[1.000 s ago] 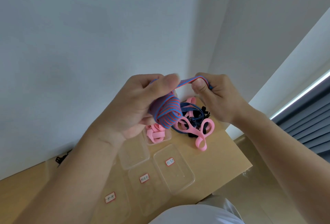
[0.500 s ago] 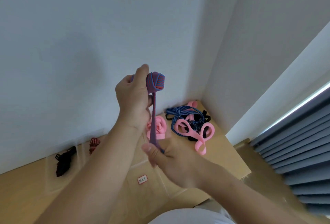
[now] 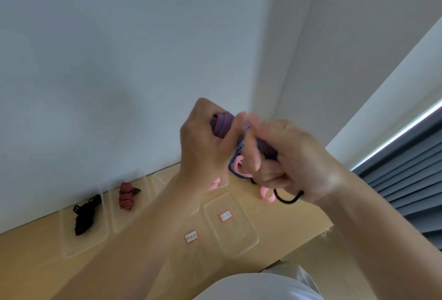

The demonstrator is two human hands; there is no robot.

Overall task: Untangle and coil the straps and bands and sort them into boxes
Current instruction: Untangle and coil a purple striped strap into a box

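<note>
- Left hand [image 3: 205,141] is raised over the table [image 3: 294,223]; its fingers curl round a coil of the striped band [image 3: 222,124]
- Right hand [image 3: 294,163] is blurred, just beside the left; its curled fingers pinch the band's loose end
- Both hands hide most of the tangle behind them; pink bands [image 3: 266,195] and a black loop [image 3: 287,200] show below the right hand
- Labelled clear box [image 3: 236,240] lies under the wrists; the left forearm crosses another
- Far left, a black strap [image 3: 83,213] and a red strap [image 3: 126,196] lie in separate boxes by the wall
</note>
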